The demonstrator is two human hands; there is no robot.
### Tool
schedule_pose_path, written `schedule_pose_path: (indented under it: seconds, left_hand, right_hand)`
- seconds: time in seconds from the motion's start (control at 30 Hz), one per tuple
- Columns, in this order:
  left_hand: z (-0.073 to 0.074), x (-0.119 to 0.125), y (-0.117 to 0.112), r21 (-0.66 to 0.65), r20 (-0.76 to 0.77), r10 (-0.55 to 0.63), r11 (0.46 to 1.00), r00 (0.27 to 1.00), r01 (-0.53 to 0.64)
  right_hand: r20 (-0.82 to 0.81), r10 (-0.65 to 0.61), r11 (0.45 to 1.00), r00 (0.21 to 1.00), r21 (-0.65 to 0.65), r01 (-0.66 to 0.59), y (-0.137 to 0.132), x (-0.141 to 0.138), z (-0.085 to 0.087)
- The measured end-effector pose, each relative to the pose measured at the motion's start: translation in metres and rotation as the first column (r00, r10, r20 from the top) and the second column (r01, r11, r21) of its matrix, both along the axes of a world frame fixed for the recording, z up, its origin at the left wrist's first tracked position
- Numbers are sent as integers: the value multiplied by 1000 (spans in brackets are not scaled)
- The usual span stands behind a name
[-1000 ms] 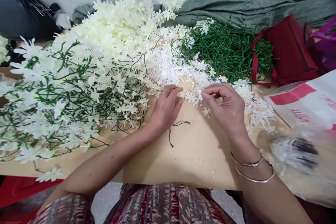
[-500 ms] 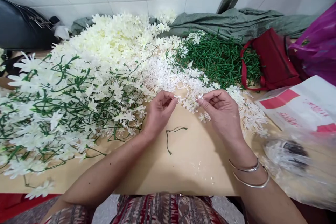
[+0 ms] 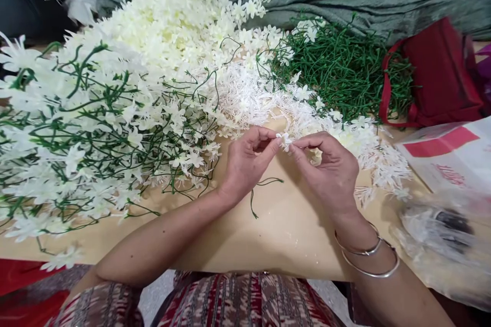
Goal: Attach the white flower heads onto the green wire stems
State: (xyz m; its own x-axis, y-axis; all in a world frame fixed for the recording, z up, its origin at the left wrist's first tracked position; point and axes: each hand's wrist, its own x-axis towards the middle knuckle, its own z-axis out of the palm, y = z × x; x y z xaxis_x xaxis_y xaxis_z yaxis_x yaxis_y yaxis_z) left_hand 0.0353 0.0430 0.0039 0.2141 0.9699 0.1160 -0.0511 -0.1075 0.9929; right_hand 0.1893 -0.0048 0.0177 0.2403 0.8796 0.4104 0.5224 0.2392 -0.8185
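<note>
My left hand (image 3: 249,163) pinches a small white artificial flower (image 3: 284,141) between thumb and forefinger. From the other side my right hand (image 3: 326,171) is closed in a pinch on a small white piece that meets the flower; its exact shape is mostly hidden by the fingertips. Below my hands a loose green stem (image 3: 253,203) lies bent on the tabletop (image 3: 230,245). Just beyond them spreads a heap of thin white stamens (image 3: 245,94). To the left are many white flowers on green stems (image 3: 126,133).
Loose cream-white petals (image 3: 169,30) are heaped at the back left, and green stems (image 3: 341,74) at the back right. A red bag (image 3: 441,74), a white-and-red paper bag (image 3: 452,153) and clear plastic (image 3: 429,250) line the right side. Grey-green cloth (image 3: 368,2) runs along the wall.
My hands have come together, and the white pieces in their fingertips now meet. The camera view has tilted down and shifted to the left.
</note>
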Motion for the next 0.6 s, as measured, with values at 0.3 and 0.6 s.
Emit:
schedule_pose_path:
  seconds: [0.3,0.6]
  left_hand:
    - [1,2,-3,-11,3,-5,1000,1000,5]
    - [1,3,-3,-2,14,13,1000,1000,-13]
  right_hand:
    - [186,-77,996,980,51,69,-3,-2,3]
    - [124,-50,998,991,29,47,-6,-6,7]
